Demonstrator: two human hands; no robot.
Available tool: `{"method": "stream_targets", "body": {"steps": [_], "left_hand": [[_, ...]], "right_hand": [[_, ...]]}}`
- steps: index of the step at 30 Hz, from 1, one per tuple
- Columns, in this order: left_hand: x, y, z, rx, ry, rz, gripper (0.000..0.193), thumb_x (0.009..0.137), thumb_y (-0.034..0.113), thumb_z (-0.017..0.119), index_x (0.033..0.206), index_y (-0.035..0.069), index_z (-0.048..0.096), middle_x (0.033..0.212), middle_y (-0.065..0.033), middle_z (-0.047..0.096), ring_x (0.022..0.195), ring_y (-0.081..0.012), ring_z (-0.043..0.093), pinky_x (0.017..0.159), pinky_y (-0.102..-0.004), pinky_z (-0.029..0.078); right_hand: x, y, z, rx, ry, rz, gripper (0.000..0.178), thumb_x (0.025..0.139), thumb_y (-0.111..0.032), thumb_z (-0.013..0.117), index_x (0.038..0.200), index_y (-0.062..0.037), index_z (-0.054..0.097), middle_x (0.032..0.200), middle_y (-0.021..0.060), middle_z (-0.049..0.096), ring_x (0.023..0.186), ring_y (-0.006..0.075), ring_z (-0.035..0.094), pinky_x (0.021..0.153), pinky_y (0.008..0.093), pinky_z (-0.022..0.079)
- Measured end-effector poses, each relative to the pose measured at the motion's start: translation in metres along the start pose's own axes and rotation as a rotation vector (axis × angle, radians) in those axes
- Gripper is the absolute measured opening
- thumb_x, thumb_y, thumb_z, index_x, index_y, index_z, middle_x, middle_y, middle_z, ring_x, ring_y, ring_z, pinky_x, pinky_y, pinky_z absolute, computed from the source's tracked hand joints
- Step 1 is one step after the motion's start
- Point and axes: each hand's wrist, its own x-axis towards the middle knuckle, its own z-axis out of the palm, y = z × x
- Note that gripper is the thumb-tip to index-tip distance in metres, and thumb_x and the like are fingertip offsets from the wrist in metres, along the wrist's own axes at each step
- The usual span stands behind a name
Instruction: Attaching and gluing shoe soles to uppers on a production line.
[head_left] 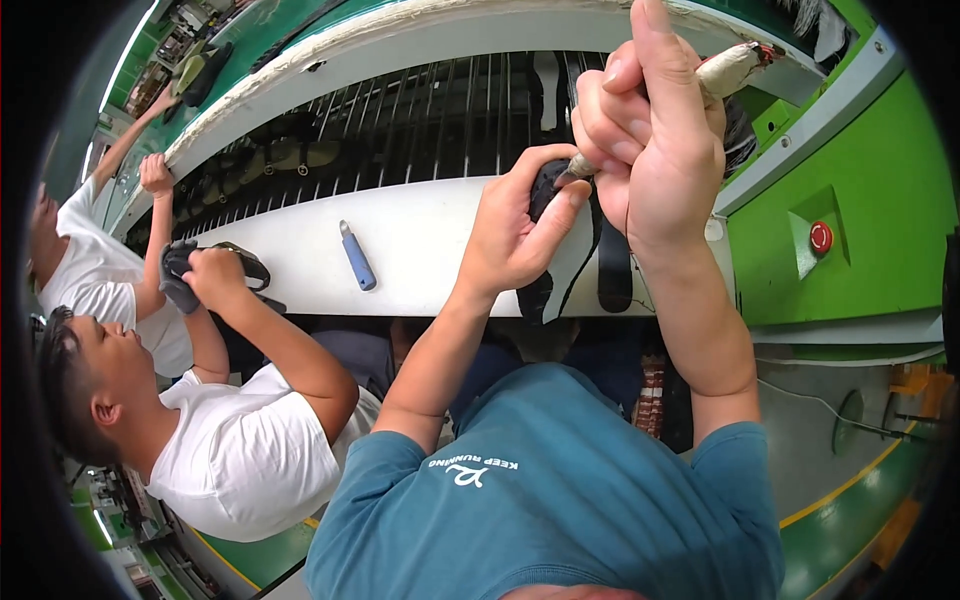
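Note:
My left hand (518,225) is wrapped round a black-and-white shoe (572,243) and holds it up over the white table edge, with the thumb on its near side. Closed in a fist, my right hand (660,130) grips a slim hand tool with a handle wrapped in pale tape (728,72). The handle's far end sticks out past the fist at the upper right. Its narrow dark end meets the shoe beside my left thumb; the exact tip is hard to make out.
A blue-handled knife (357,262) lies on the white tabletop (420,235). Behind it runs a rack of metal rollers (420,120) carrying dark shoe parts. On the left, a co-worker in white (250,440) handles a dark shoe. A green machine with a red button (821,237) stands right.

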Motion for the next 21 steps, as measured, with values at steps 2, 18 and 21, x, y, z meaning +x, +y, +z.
{"method": "stream_targets", "body": {"steps": [2, 18, 21], "left_hand": [[0.002, -0.003, 0.001, -0.003, 0.002, 0.018, 0.029, 0.104, 0.007, 0.068, 0.131, -0.001, 0.063, 0.083, -0.0007, 0.067, 0.073, -0.0075, 0.062, 0.066, -0.0259, 0.050], [0.018, -0.006, 0.024, 0.106, -0.011, 0.035, 0.030, 0.098, 0.011, 0.073, 0.125, 0.002, 0.065, 0.086, -0.0163, 0.073, 0.066, -0.0273, 0.069, 0.066, -0.0353, 0.055], [0.011, -0.010, 0.031, 0.106, 0.037, 0.080, 0.031, 0.099, 0.015, 0.076, 0.125, 0.003, 0.066, 0.087, -0.0162, 0.074, 0.072, -0.0260, 0.074, 0.069, -0.0350, 0.057]], "right_hand": [[0.001, 0.004, 0.001, -0.067, -0.041, -0.069, 0.047, 0.112, -0.039, 0.064, 0.077, -0.0088, 0.055, 0.054, -0.0052, 0.034, 0.042, 0.0062, 0.031, 0.040, 0.0257, 0.026], [0.014, 0.007, -0.020, -0.308, -0.149, -0.308, 0.039, 0.108, -0.029, 0.072, 0.080, -0.0072, 0.055, 0.058, -0.0044, 0.042, 0.046, 0.0047, 0.037, 0.043, 0.0249, 0.028], [0.012, -0.013, -0.039, -0.162, -0.165, -0.187, 0.038, 0.109, -0.039, 0.070, 0.088, -0.0111, 0.054, 0.062, -0.0074, 0.038, 0.047, 0.0045, 0.037, 0.043, 0.0235, 0.029]]}}
